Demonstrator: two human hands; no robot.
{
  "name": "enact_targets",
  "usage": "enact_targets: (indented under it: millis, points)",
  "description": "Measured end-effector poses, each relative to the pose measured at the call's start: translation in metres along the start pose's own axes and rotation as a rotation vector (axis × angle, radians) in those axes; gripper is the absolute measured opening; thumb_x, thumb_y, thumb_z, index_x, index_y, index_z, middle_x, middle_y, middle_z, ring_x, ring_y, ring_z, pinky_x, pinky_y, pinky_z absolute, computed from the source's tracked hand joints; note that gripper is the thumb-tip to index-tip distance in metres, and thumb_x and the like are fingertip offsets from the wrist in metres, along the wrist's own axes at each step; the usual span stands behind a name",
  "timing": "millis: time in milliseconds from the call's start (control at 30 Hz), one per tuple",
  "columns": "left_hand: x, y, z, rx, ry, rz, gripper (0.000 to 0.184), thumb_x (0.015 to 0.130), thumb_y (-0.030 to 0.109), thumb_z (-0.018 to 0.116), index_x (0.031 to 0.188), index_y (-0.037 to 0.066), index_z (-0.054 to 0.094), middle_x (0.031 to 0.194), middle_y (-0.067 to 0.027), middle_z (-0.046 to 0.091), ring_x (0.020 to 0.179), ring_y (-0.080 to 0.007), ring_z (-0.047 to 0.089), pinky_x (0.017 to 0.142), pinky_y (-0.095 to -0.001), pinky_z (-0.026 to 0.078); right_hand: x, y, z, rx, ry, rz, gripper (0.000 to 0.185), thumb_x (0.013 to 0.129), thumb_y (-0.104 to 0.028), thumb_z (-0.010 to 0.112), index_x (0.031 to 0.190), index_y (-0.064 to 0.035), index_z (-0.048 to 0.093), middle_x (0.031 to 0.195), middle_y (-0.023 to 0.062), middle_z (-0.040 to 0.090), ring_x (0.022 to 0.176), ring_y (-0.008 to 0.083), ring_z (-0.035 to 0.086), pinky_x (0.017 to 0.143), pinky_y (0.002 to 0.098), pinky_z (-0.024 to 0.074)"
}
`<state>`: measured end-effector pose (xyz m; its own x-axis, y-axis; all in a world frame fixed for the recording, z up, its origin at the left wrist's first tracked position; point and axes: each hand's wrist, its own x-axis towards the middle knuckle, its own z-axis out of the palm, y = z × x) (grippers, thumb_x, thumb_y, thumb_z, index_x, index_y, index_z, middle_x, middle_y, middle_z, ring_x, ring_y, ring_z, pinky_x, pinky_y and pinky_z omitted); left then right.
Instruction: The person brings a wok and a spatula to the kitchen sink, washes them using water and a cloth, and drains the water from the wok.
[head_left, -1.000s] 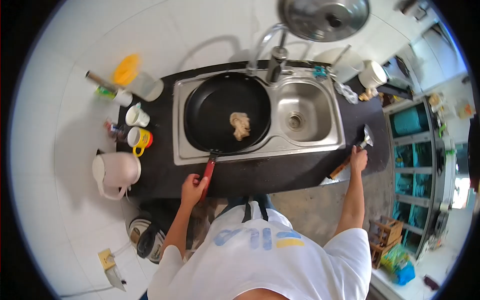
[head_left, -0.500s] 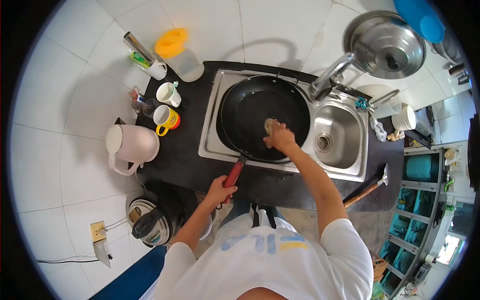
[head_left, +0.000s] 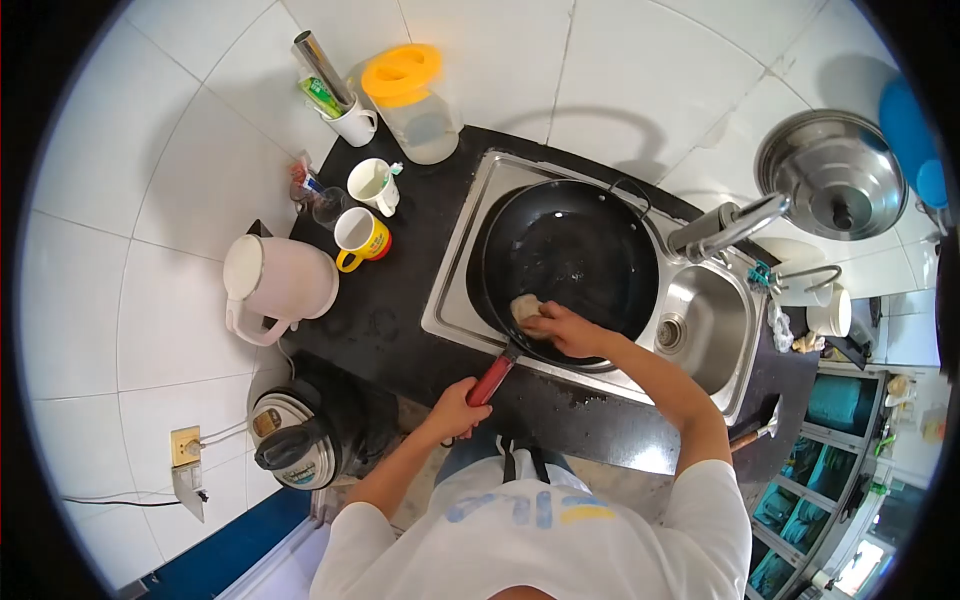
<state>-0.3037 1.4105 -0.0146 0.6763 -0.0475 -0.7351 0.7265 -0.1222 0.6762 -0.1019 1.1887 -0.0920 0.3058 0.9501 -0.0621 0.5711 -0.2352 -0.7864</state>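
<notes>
A large black wok [head_left: 575, 250] rests over the left basin of the steel sink [head_left: 438, 318], its inside wet. Its red handle [head_left: 493, 380] points toward my body, and my left hand [head_left: 459, 409] is wrapped round it. Inside the wok, my right hand [head_left: 566, 330] presses a beige scrubbing pad [head_left: 525, 309] against the wall close to the handle. Part of the pad is hidden under the fingers. A small loop handle [head_left: 632, 190] sticks up at the wok's far side.
The faucet [head_left: 735, 228] stands right of the wok, beside the small basin [head_left: 700, 325]. Leftward on the dark counter are a yellow mug [head_left: 362, 235], a white mug [head_left: 373, 185], a yellow-lidded pitcher [head_left: 418, 115] and a pink kettle [head_left: 285, 285]. A wooden-handled spatula [head_left: 757, 435] lies at right.
My right hand has moved the pad from the wok's middle toward the near left wall by the handle. My left hand keeps its hold. The camera view has turned and shifted.
</notes>
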Motion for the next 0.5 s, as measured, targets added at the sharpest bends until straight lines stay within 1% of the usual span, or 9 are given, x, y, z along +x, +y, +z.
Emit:
enact_targets:
  millis: [33,133,167,267,300,333,400,467,500]
  points:
    - [0.001,-0.002,0.0,0.0,0.004,0.003,0.027,0.078,0.004,0.068,0.099,0.003,0.051,0.057,-0.0046,0.05,0.04,-0.0138,0.049,0.034,-0.0299,0.036,0.009,0.002,0.004,0.069,-0.008,0.017,0.076,0.07,0.013,0.051,0.138,-0.0194,0.044,0.123,0.0225,0.041,0.114,0.04,0.044,0.1,0.0406,0.037]
    - [0.003,-0.006,0.002,0.006,0.015,0.016,0.029,0.077,0.004,0.067,0.101,0.003,0.05,0.058,-0.0047,0.049,0.041,-0.0142,0.05,0.035,-0.0301,0.036,0.048,0.002,0.007,0.119,0.204,-0.09,0.079,0.072,0.013,0.053,0.142,-0.0211,0.04,0.124,0.022,0.039,0.115,0.0392,0.044,0.102,0.0402,0.0359]
    - [0.002,-0.003,0.002,0.011,0.017,0.018,0.03,0.077,0.003,0.067,0.102,0.003,0.05,0.058,-0.0048,0.049,0.041,-0.0142,0.05,0.035,-0.0301,0.037,0.061,0.004,0.002,0.102,0.218,-0.056,0.083,0.073,0.013,0.056,0.145,-0.0232,0.034,0.129,0.0241,0.037,0.118,0.0417,0.042,0.103,0.0407,0.0354]
    - [0.003,-0.005,0.003,0.01,0.02,0.003,0.032,0.076,0.005,0.067,0.103,0.003,0.05,0.059,-0.0058,0.05,0.042,-0.0148,0.05,0.036,-0.0305,0.038,0.096,0.032,-0.006,-0.163,0.443,0.012,0.082,0.076,0.009,0.057,0.146,-0.0236,0.03,0.133,0.0281,0.033,0.122,0.0449,0.04,0.104,0.0418,0.0361]
    - [0.001,-0.002,0.004,0.039,0.034,-0.002,0.032,0.076,0.005,0.067,0.103,0.003,0.05,0.06,-0.0061,0.05,0.042,-0.0149,0.051,0.036,-0.0304,0.038,0.103,0.048,-0.012,-0.212,0.455,0.093,0.08,0.079,0.004,0.058,0.147,-0.0243,0.027,0.136,0.0315,0.029,0.123,0.0472,0.039,0.104,0.0438,0.0372]
    - [0.0,0.001,0.004,0.066,0.049,-0.007,0.032,0.076,0.006,0.068,0.103,0.003,0.051,0.06,-0.0063,0.051,0.042,-0.015,0.051,0.036,-0.0303,0.039,0.106,0.056,-0.021,-0.26,0.466,0.226,0.073,0.083,0.001,0.054,0.146,-0.0246,0.028,0.137,0.0298,0.03,0.123,0.0465,0.04,0.104,0.0444,0.0379]
    - [-0.003,0.004,0.004,0.071,0.068,-0.004,0.031,0.075,0.01,0.067,0.101,0.003,0.051,0.061,-0.0068,0.052,0.041,-0.0152,0.05,0.037,-0.03,0.041,0.102,0.079,-0.038,-0.423,0.483,0.298,0.073,0.084,0.002,0.05,0.146,-0.0263,0.025,0.139,0.0268,0.03,0.122,0.0442,0.042,0.103,0.044,0.0396]
    - [-0.003,0.004,0.003,0.077,0.074,0.008,0.031,0.075,0.011,0.067,0.1,0.003,0.052,0.062,-0.007,0.053,0.04,-0.0154,0.05,0.037,-0.03,0.042,0.092,0.085,-0.056,-0.66,0.375,0.536,0.072,0.084,0.001,0.048,0.146,-0.0277,0.024,0.139,0.0223,0.031,0.119,0.04,0.046,0.098,0.0424,0.045]
    - [-0.002,0.002,0.003,0.081,0.073,0.016,0.031,0.075,0.011,0.067,0.101,0.003,0.052,0.062,-0.0069,0.053,0.04,-0.0154,0.05,0.037,-0.0302,0.042,0.083,0.096,-0.063,-0.635,0.411,0.593,0.081,0.078,0.003,0.055,0.146,-0.0273,0.023,0.138,0.0206,0.033,0.115,0.039,0.049,0.093,0.0431,0.0486]
